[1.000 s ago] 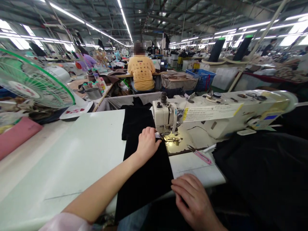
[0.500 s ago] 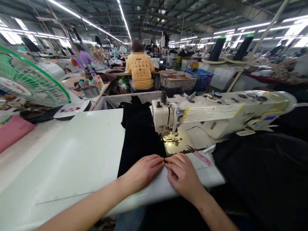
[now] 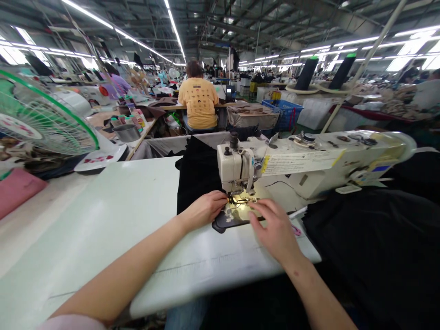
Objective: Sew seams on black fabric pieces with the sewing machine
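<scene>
A cream sewing machine (image 3: pixel 309 162) stands on the white table (image 3: pixel 113 215). Black fabric (image 3: pixel 197 176) lies left of its head and hangs over the table's far edge. Its near end, a small dark piece with pale marks (image 3: pixel 228 219), sits at the lit presser foot (image 3: pixel 242 200). My left hand (image 3: pixel 204 209) rests on the fabric, its fingertips pinched at the foot. To the right, my right hand (image 3: pixel 275 229) lies fingers forward on the piece beside the foot. A pink tool (image 3: pixel 296 230) peeks out from behind that hand.
A green-rimmed fan (image 3: pixel 41 121) stands at the left over a pink cloth (image 3: pixel 19 188). A heap of black fabric (image 3: pixel 374 238) fills the right side. A person in a yellow shirt (image 3: pixel 199 103) sits with their back to me. Two thread cones (image 3: pixel 307 71) stand behind the machine.
The black fabric has been pushed away from me, off the table's near edge. Both hands came together at its near end, then moved forward to the presser foot.
</scene>
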The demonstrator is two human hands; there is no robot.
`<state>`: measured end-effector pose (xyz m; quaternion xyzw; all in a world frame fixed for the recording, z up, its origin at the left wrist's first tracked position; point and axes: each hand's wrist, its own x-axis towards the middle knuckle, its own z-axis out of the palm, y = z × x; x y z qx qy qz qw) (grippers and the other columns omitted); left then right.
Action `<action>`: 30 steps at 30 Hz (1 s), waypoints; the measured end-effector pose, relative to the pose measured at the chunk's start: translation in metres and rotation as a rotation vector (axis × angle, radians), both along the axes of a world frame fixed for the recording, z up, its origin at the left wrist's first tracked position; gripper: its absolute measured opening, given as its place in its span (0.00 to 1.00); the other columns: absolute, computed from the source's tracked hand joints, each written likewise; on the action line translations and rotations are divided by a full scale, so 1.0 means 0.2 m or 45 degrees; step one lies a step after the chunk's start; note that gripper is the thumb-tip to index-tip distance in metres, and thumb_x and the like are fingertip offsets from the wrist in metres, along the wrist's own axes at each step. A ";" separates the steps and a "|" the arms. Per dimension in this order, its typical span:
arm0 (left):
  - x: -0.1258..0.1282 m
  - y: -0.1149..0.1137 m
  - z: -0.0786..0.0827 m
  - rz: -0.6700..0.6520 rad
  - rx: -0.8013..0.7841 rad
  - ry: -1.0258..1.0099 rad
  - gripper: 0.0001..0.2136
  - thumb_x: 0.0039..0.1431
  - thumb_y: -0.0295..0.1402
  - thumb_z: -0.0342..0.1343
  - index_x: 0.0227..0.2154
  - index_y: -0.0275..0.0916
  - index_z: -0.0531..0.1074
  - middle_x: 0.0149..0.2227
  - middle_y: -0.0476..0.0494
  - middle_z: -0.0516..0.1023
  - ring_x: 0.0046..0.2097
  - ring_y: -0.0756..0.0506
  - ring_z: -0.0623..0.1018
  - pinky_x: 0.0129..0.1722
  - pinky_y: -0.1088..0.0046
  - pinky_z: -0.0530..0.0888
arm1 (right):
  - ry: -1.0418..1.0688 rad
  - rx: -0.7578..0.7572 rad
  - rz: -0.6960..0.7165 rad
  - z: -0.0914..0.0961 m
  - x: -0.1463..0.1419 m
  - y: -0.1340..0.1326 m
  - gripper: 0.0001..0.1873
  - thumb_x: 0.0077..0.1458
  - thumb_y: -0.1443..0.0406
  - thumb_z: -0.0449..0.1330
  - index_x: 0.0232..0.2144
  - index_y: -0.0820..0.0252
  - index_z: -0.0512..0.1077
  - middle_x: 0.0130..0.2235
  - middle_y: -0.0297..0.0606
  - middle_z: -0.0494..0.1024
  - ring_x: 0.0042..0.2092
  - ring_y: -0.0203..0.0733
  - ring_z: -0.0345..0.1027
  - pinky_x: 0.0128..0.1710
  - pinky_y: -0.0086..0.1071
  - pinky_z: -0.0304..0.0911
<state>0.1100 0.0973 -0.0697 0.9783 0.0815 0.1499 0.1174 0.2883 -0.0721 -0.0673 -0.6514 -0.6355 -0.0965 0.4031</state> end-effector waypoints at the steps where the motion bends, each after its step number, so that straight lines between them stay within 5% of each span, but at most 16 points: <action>1: 0.00 -0.02 0.00 0.081 0.059 0.040 0.16 0.68 0.25 0.45 0.51 0.36 0.76 0.52 0.34 0.78 0.54 0.40 0.76 0.56 0.60 0.73 | 0.043 0.054 -0.107 0.03 0.05 -0.08 0.11 0.65 0.65 0.55 0.45 0.58 0.76 0.43 0.43 0.77 0.43 0.45 0.72 0.46 0.38 0.67; 4: -0.01 -0.11 0.00 0.446 0.260 0.212 0.20 0.64 0.22 0.48 0.58 0.36 0.71 0.59 0.32 0.73 0.56 0.34 0.74 0.51 0.56 0.74 | 0.035 0.059 -0.579 0.05 0.29 -0.35 0.15 0.64 0.59 0.53 0.46 0.57 0.75 0.42 0.43 0.77 0.34 0.44 0.69 0.42 0.39 0.66; 6: -0.01 -0.15 0.00 0.574 0.332 0.329 0.24 0.63 0.21 0.48 0.61 0.37 0.68 0.62 0.32 0.71 0.56 0.33 0.73 0.47 0.56 0.75 | -0.079 -0.176 -0.801 0.03 0.48 -0.51 0.22 0.60 0.54 0.51 0.46 0.62 0.73 0.40 0.49 0.76 0.37 0.52 0.70 0.43 0.46 0.66; 11: 0.00 0.00 0.06 0.728 0.354 0.476 0.24 0.66 0.23 0.44 0.63 0.43 0.66 0.63 0.38 0.70 0.56 0.36 0.73 0.47 0.59 0.75 | 0.049 -0.490 -0.856 0.00 0.68 -0.62 0.15 0.47 0.53 0.51 0.26 0.56 0.70 0.33 0.50 0.74 0.36 0.58 0.69 0.41 0.51 0.64; 16: 0.02 0.04 0.15 0.911 0.329 0.469 0.18 0.66 0.25 0.44 0.51 0.27 0.75 0.53 0.19 0.75 0.54 0.26 0.76 0.47 0.49 0.76 | 0.323 -0.458 -0.903 0.10 0.70 -0.60 0.11 0.41 0.54 0.54 0.22 0.53 0.70 0.26 0.41 0.75 0.30 0.51 0.70 0.34 0.42 0.64; 18: 0.03 -0.08 0.18 0.854 0.234 0.538 0.16 0.67 0.29 0.46 0.41 0.28 0.79 0.41 0.23 0.81 0.45 0.26 0.81 0.42 0.48 0.77 | 0.414 -0.396 -0.971 0.16 0.68 -0.64 0.15 0.42 0.53 0.53 0.27 0.55 0.73 0.28 0.40 0.77 0.30 0.49 0.71 0.33 0.40 0.65; 20: 0.05 -0.26 0.20 0.647 0.086 0.464 0.15 0.67 0.31 0.47 0.45 0.32 0.78 0.41 0.28 0.82 0.43 0.30 0.82 0.43 0.50 0.79 | 0.511 -0.365 -0.897 0.23 0.61 -0.69 0.16 0.46 0.53 0.53 0.29 0.56 0.74 0.31 0.39 0.78 0.32 0.48 0.72 0.33 0.37 0.66; 24: 0.14 -0.59 0.27 -0.095 -0.184 -0.151 0.32 0.63 0.31 0.58 0.68 0.40 0.56 0.68 0.30 0.61 0.67 0.34 0.65 0.63 0.53 0.68 | 0.788 -0.546 -0.153 0.36 0.31 -0.68 0.08 0.51 0.59 0.59 0.26 0.56 0.73 0.31 0.34 0.77 0.33 0.42 0.70 0.33 0.31 0.65; 26: 0.19 -0.67 0.32 -0.378 -0.394 -0.299 0.30 0.60 0.30 0.61 0.65 0.40 0.61 0.67 0.31 0.63 0.67 0.37 0.65 0.64 0.58 0.67 | 0.909 -0.626 0.084 0.39 0.17 -0.64 0.08 0.53 0.61 0.61 0.24 0.56 0.73 0.28 0.33 0.76 0.31 0.40 0.69 0.32 0.30 0.65; 28: 0.24 -0.68 0.36 -0.421 -0.623 -0.400 0.16 0.59 0.28 0.61 0.50 0.38 0.73 0.55 0.34 0.78 0.55 0.41 0.78 0.55 0.66 0.74 | 1.055 -0.534 0.093 0.39 0.08 -0.63 0.11 0.58 0.57 0.60 0.31 0.56 0.77 0.31 0.36 0.79 0.32 0.42 0.73 0.33 0.32 0.69; 30: 0.26 -0.66 0.40 -0.172 -0.762 -0.523 0.03 0.57 0.26 0.60 0.34 0.38 0.75 0.36 0.43 0.82 0.38 0.47 0.80 0.38 0.74 0.76 | 1.125 -0.324 -0.017 0.35 0.03 -0.65 0.19 0.60 0.50 0.58 0.46 0.53 0.77 0.41 0.42 0.82 0.41 0.49 0.78 0.37 0.37 0.72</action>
